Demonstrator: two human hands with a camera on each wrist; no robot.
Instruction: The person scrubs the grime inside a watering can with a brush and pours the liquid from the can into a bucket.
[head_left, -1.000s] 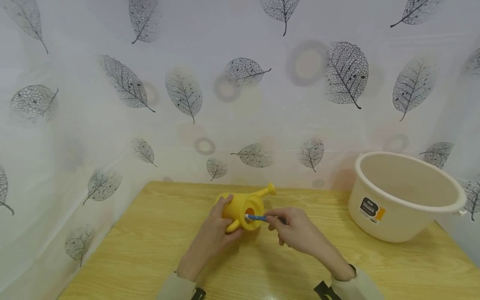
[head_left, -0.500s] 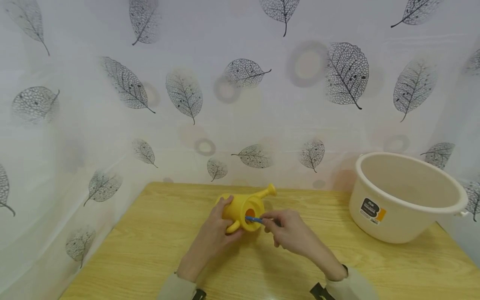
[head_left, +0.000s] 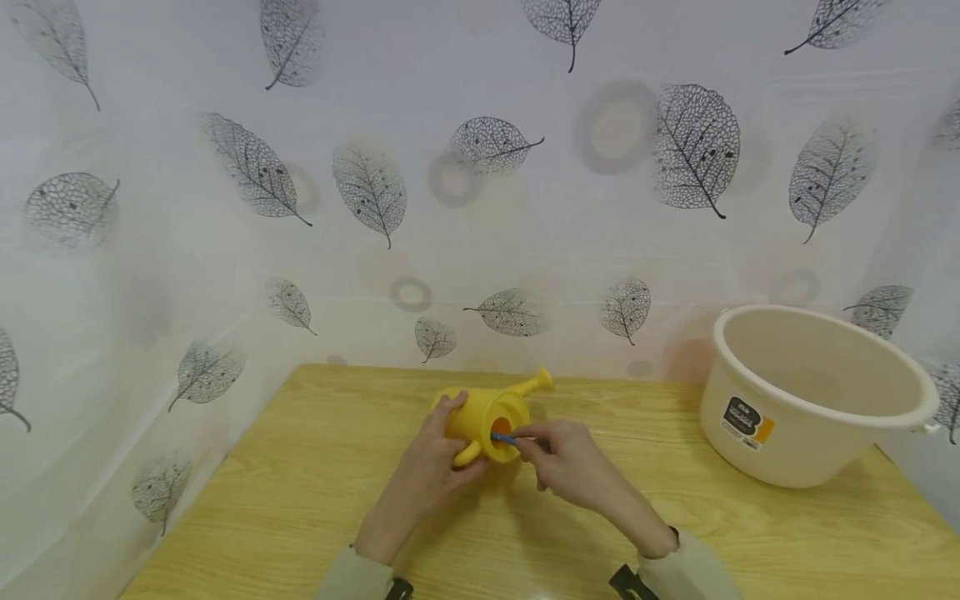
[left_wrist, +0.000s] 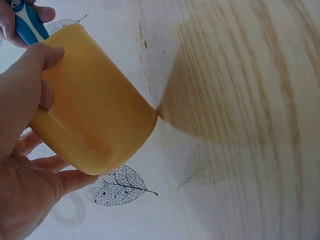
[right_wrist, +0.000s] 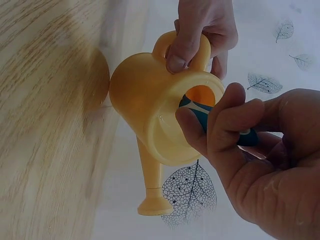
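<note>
A yellow watering can [head_left: 467,414] lies tilted above the wooden table, its opening turned to the right. My left hand [head_left: 423,471] grips it by the handle [right_wrist: 202,56] and body, and the thumb passes over the handle in the right wrist view. With curled fingers, my right hand [head_left: 573,467] holds a blue-and-white toothbrush [right_wrist: 200,115]. The brush's head end is inside the can's opening and hidden. In the left wrist view, part of the toothbrush handle [left_wrist: 28,22] shows past the can's rim. The spout [right_wrist: 155,205] points away toward the back right.
A large cream plastic tub [head_left: 795,450] stands at the right of the table [head_left: 285,500]. Behind the table hangs a pale sheet [head_left: 510,242] printed with dark leaves, close to the can's spout.
My right hand has moved left toward the can, pushing the toothbrush deeper into its opening. The left hand and the watering can have stayed in nearly the same place.
</note>
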